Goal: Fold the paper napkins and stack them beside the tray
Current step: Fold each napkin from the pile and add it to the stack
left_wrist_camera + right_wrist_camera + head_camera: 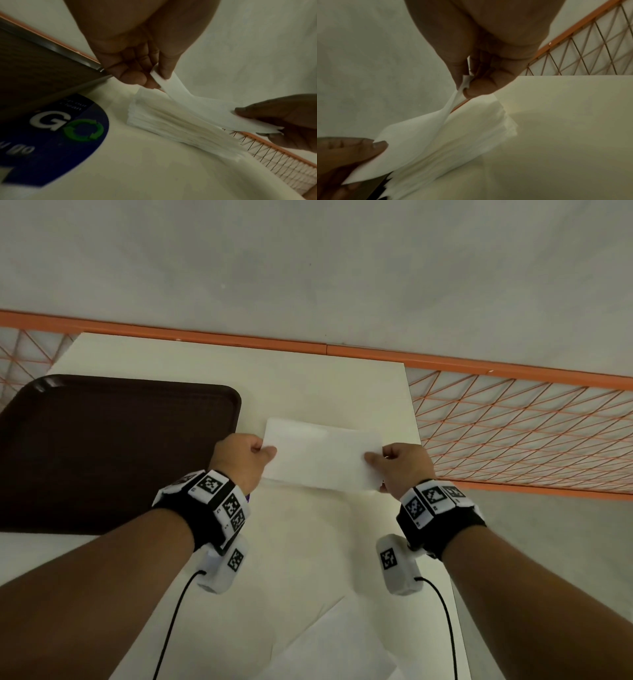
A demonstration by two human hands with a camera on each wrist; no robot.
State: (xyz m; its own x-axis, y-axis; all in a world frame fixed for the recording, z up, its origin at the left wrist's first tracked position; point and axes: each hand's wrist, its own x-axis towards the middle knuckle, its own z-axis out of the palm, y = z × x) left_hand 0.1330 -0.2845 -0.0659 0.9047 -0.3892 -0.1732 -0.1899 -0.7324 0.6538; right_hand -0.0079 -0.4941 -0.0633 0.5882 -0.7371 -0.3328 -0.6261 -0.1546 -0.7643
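Observation:
A white folded napkin [322,455] is held stretched between both hands, just right of the dark brown tray [102,453]. My left hand [269,451] pinches its left end between thumb and fingers [164,71]. My right hand [373,458] pinches its right end, the paper bunched at the thumb [460,75]. In both wrist views the napkin [197,108] hangs a little above a stack of folded napkins [171,125] lying on the table. From the head view that stack [471,135] is mostly hidden under the held napkin.
Flat white napkins [329,642] lie at the near edge of the cream table [308,385]. A blue round sticker [60,135] is on the table by the tray's corner. An orange wire grid [513,433] borders the table's right side.

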